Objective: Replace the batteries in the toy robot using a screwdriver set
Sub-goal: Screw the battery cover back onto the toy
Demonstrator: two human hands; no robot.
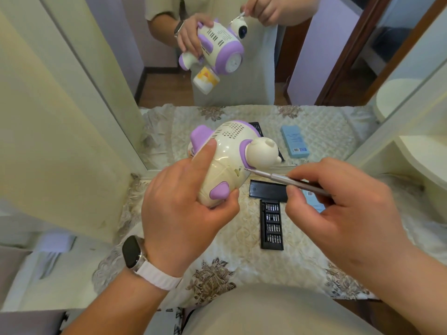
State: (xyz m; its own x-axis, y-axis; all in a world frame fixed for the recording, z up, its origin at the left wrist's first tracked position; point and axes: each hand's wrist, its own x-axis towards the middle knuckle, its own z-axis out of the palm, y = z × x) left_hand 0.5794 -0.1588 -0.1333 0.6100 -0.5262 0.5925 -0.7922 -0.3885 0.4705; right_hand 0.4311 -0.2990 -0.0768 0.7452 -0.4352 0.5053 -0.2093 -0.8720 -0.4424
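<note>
Our left hand (183, 206) grips the toy robot (227, 163); our right hand (338, 201) pinches the screwdriver (285, 178), its tip at the robot's shell, the screw too small to see.

Bright, even indoor light; soft shadows (edges bowed by wide-angle lens).

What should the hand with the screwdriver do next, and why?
Probably ease the screwdriver tip into the small hole in the toy robot and start turning. The right hand holds it pinched in its fingers, with the tip just touching the cream shell below the head. The left hand grips the toy above the table, so it looks steady enough.
</note>
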